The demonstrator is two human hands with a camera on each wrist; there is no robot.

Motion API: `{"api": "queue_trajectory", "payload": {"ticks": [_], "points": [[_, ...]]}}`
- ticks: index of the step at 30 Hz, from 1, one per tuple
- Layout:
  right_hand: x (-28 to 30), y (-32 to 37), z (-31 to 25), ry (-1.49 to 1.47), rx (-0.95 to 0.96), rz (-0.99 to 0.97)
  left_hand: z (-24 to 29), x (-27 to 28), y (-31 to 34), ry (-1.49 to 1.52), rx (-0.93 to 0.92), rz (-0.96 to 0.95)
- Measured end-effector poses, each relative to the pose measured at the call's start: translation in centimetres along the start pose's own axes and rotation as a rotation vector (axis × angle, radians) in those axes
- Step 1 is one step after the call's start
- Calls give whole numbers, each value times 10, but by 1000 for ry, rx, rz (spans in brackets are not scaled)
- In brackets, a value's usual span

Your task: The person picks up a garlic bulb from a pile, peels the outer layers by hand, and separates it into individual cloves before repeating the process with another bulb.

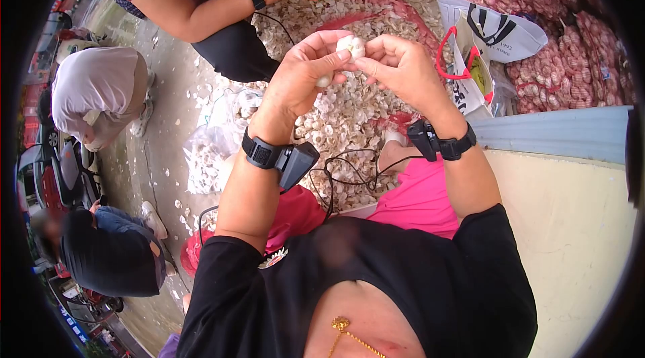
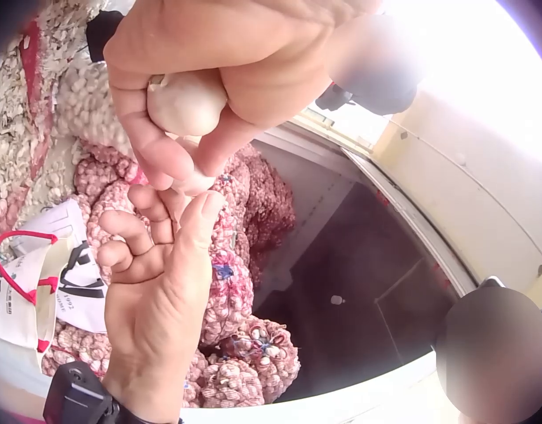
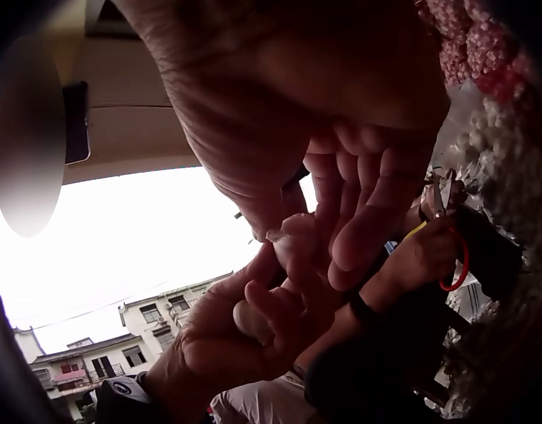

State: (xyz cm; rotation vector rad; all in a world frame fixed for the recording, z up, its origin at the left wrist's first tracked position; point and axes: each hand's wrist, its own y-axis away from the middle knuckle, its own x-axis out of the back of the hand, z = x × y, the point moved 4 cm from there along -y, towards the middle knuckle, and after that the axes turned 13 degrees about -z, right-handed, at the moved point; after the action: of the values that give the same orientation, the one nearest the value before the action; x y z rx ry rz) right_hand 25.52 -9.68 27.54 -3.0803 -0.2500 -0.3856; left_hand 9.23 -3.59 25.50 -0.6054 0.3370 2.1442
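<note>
My left hand (image 1: 295,79) pinches a white garlic bulb (image 1: 351,48) at its fingertips. A second garlic bulb (image 2: 187,104) is tucked in the curled lower fingers of the same hand. From the other side my right hand (image 1: 406,72) meets the pinched bulb, thumb and index finger closing on its side. In the right wrist view that bulb (image 3: 296,231) shows between both hands' fingertips, and the right hand's other fingers (image 3: 350,247) are bent beside it. Both hands are raised over a heap of garlic skins and bulbs (image 1: 349,109).
A person opposite holds red-and-yellow-handled scissors (image 3: 446,203). Mesh sacks of garlic (image 1: 557,66) are piled at the right, beside a white tote bag (image 1: 500,29). A clear plastic bag (image 1: 205,160) lies left of the heap. Black cables (image 1: 329,173) run across my lap.
</note>
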Motion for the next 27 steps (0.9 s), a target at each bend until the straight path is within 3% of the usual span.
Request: {"api": "queue_trajectory", "payload": {"ticks": [5, 7, 11, 13, 14, 16, 18, 20, 27], "points": [[2, 0, 9, -22, -38, 51, 7, -11, 4, -1, 47, 33], [9, -1, 11, 114, 64, 201, 5, -10, 3, 2, 46, 30], [14, -1, 13, 143, -18, 301, 6, -8, 3, -13, 46, 42], [14, 1, -5, 296, 173, 404, 5, -6, 3, -60, 46, 62], [13, 2, -7, 297, 172, 404, 5, -5, 3, -106, 46, 82], [3, 0, -9, 129, 171, 144, 4, -6, 2, -142, 55, 101], [0, 1, -13, 113, 214, 131, 4, -6, 2, -180, 69, 121], [-1, 1, -8, 103, 106, 52, 5, -7, 4, -255, 82, 125], [-3, 5, -4, 147, 233, 143, 4, -9, 8, -285, 166, 128]]}}
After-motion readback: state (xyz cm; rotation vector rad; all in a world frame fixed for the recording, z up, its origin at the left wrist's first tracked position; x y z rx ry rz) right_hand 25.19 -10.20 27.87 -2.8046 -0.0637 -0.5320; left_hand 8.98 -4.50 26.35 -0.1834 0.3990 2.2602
